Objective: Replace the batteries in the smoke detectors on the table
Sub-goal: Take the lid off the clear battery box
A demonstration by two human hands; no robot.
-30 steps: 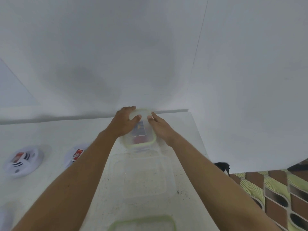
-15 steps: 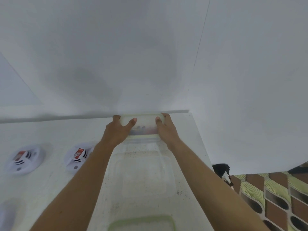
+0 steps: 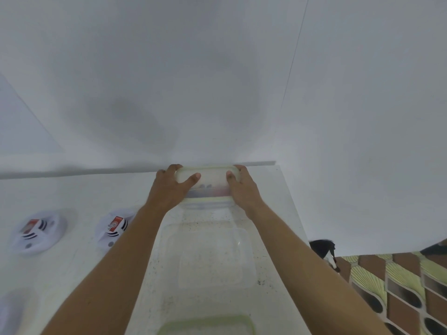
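Two white, round smoke detectors lie on the white table (image 3: 72,192), well left of the hands. The outer smoke detector (image 3: 38,234) is in full view, and the inner smoke detector (image 3: 112,229) is partly hidden by the left forearm. Each carries a red label. A pale blurred shape (image 3: 12,310) at the lower left edge cannot be identified.

Two clear containers are present. The small container (image 3: 208,183), lidded, stands at the table's far edge by the wall. The left hand (image 3: 169,189) grips its left end and the right hand (image 3: 244,189) its right end. The fingers curl over the far side and the thumbs press on the near face. Dark and red items show through its wall, too blurred to name. The large container (image 3: 212,257) sits open between the forearms, just nearer than the small one. One green-rimmed lid (image 3: 208,322) lies at the bottom edge.
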